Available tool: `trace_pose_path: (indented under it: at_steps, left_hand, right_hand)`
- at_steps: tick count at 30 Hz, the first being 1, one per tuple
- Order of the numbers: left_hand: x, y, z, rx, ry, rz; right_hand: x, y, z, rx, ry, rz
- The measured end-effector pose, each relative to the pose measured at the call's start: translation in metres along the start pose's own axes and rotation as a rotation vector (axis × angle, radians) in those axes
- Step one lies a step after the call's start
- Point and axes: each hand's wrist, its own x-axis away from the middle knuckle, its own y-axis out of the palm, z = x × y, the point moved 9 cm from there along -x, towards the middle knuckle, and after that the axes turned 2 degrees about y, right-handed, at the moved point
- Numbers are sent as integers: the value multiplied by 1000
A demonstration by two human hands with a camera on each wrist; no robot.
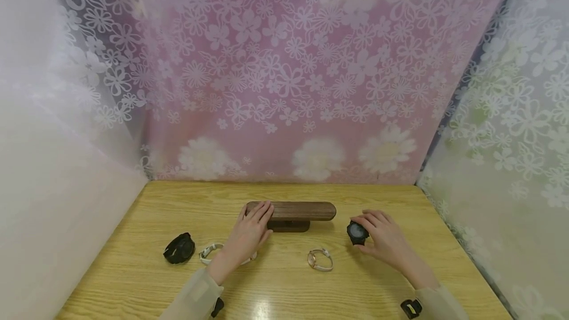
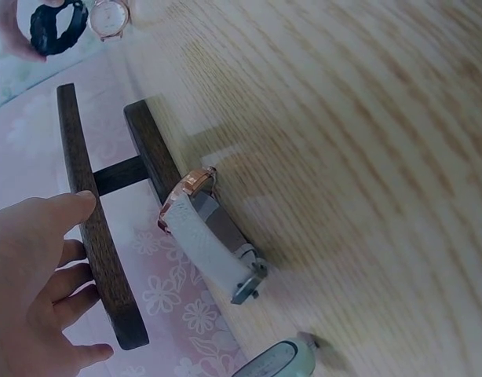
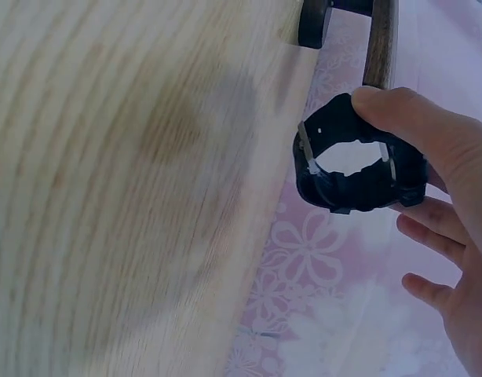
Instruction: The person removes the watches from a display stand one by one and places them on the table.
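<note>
My left hand [image 1: 246, 233] holds the left end of the dark wooden bar of a T-shaped stand [image 1: 306, 210]. In the left wrist view, the thumb lies on one side of the bar [image 2: 111, 275] and the fingers on the other. My right hand [image 1: 386, 238] pinches a black wristwatch [image 1: 357, 232] by its edge, right of the stand. The right wrist view shows the watch's band [image 3: 335, 126] closed into a loop, held above the table. Beside the stand's base lies a white-strapped, rose-gold watch [image 2: 206, 236], mostly hidden by my left hand in the head view.
Another rose-gold watch with a pale strap [image 1: 320, 260] lies between my hands. A black watch [image 1: 179, 248] lies at the left, next to a pale band [image 1: 209, 252]. Flowered curtains [image 1: 284, 88] border the wooden table [image 1: 284, 285] at the back and right.
</note>
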Motion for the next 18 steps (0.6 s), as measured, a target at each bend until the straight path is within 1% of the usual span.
trace_pose_path:
  at_steps: [5,8,11,16,18]
  left_hand:
    - [0,-1,0,4,-2,4]
    - [0,0,-1,0,-4,-2]
    - [0,1,-1,-6,-6,-7]
    - [0,1,-2,-12,-5,-9]
    - [0,2,-2,-5,-6,-8]
  right_hand:
    - [6,4,-8,9,-36,-66]
    - [9,11,-12,14,-33,-138]
    - [11,18,-15,12,-12,-219]
    - [11,27,-18,-67,39,-357]
    - [11,29,-20,-103,54,-394]
